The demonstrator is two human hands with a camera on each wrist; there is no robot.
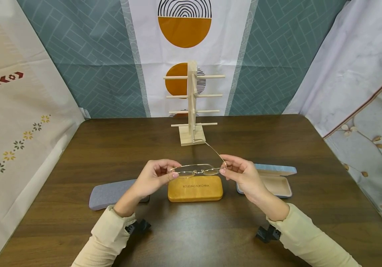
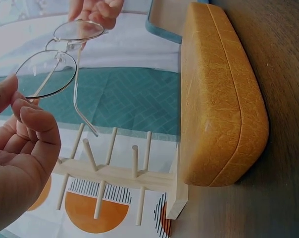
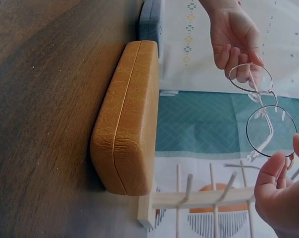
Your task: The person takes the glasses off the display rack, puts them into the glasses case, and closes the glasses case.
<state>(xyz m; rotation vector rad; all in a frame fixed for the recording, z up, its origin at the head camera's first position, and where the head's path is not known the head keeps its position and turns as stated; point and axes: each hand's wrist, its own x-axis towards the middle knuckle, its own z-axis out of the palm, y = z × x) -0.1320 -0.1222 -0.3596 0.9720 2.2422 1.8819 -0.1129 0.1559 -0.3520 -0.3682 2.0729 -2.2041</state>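
A pair of thin gold-rimmed eyeglasses [image 1: 195, 171] is held up by both hands above a closed mustard-yellow glasses case [image 1: 195, 193]. My left hand [image 1: 155, 177] pinches the frame's left corner between thumb and fingers. On the other side my right hand [image 1: 243, 175] pinches the right corner near the hinge. The temples are unfolded and point away toward the back of the table. In the left wrist view, the round lenses [image 2: 46, 74] show clear of the case. The case's front bears printed lettering.
Behind the glasses stands a wooden display rack [image 1: 192, 100] with several pairs of pegs. To the left lies a closed grey-blue glasses case [image 1: 110, 193], partly behind the left hand. An open blue case [image 1: 279, 185] with a beige lining sits at right, partly covered by the right hand.
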